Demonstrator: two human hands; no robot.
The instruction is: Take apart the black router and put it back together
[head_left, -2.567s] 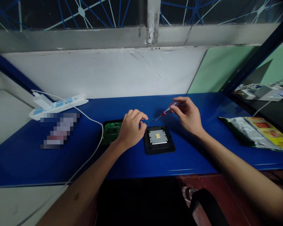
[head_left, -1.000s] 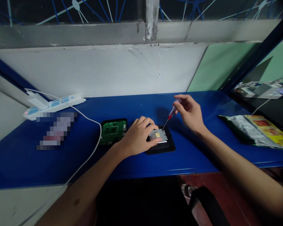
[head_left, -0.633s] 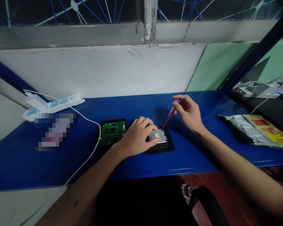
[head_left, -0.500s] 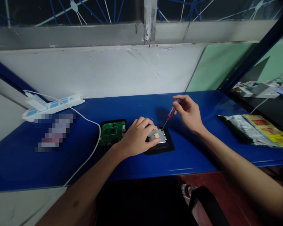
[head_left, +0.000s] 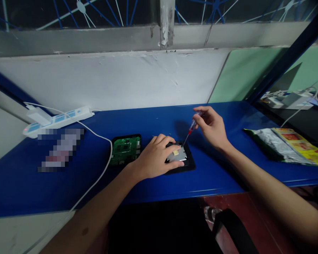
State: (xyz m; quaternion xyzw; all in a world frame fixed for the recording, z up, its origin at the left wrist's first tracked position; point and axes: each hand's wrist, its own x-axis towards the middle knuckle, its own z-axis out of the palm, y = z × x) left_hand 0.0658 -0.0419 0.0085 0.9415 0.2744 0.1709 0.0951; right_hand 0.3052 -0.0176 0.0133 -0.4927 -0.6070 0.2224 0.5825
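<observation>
On the blue table lies a black plastic case half [head_left: 191, 164] with a silver metal plate [head_left: 180, 155] in it, and a small pale yellow square pad [head_left: 176, 152] sits on the plate. My left hand [head_left: 156, 157] steadies this piece, its thumb and fingers spread across the left side of the plate. In my right hand [head_left: 210, 125] is a screwdriver [head_left: 192, 126] with a clear and red handle, gripped near its top. The shaft slants down to the plate's far edge, where its tip meets a dark corner spot. A screw there is too small to make out.
A green circuit board [head_left: 124, 149] in a black case half lies left of my left hand. Farther left are a white power strip [head_left: 59, 121], a white cable [head_left: 106, 169] and a blurred-out item [head_left: 61, 150]. A shiny food packet [head_left: 286, 144] lies at the right.
My left hand has shifted slightly over the plate, its thumb and index finger reaching farther right. The right hand and screwdriver stay nearly in place, tip at the same spot.
</observation>
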